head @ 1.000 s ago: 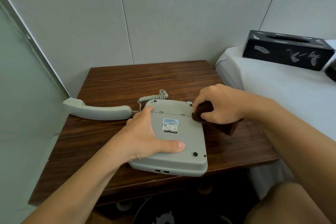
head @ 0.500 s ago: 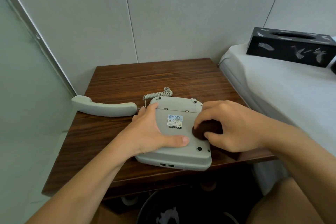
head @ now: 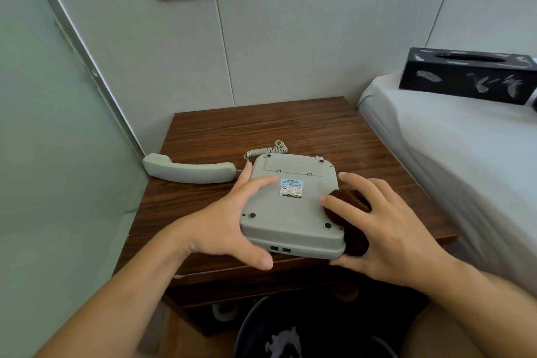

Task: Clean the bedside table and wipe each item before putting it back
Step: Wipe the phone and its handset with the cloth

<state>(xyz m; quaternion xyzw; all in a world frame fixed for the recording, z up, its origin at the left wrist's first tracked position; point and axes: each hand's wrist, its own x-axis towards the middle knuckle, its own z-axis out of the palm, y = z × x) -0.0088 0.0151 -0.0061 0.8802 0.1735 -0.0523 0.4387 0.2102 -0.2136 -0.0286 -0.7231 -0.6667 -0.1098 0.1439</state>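
The telephone base (head: 290,206) lies upside down at the front edge of the bedside table (head: 290,128), its underside with the label (head: 291,188) facing up, and its front side seems to reach a little over that edge; the left hand (head: 229,221) grasps its left side, the fingers lying on the underside and the thumb curled under the front rim; the right hand (head: 386,227) presses a dark brown cloth (head: 348,212) against the right side of the base, with the cloth bunched under the palm and the fingers bent around it. The main risk, as I judge it, is a fall — a strong wipe toward the front could push the base off the front edge, and below it stands a waste bin (head: 290,328) where it could drop; the smooth plastic may also slide in the left hand if the grasp is loose. The handset (head: 190,171) lies off the base near the left edge of the tabletop, touching or almost touching the glass panel (head: 58,154), and it is joined to the base by the coiled cord (head: 266,150); if the base is turned over or lifted quickly, the cord may pull the handset along the tabletop — perhaps over the left edge. The cloth may also catch on the small feet (head: 327,225) of the underside. The tissue box (head: 467,78) is on the bed (head: 450,154), well apart from the table, so it is not in danger, but it is not yet put back.
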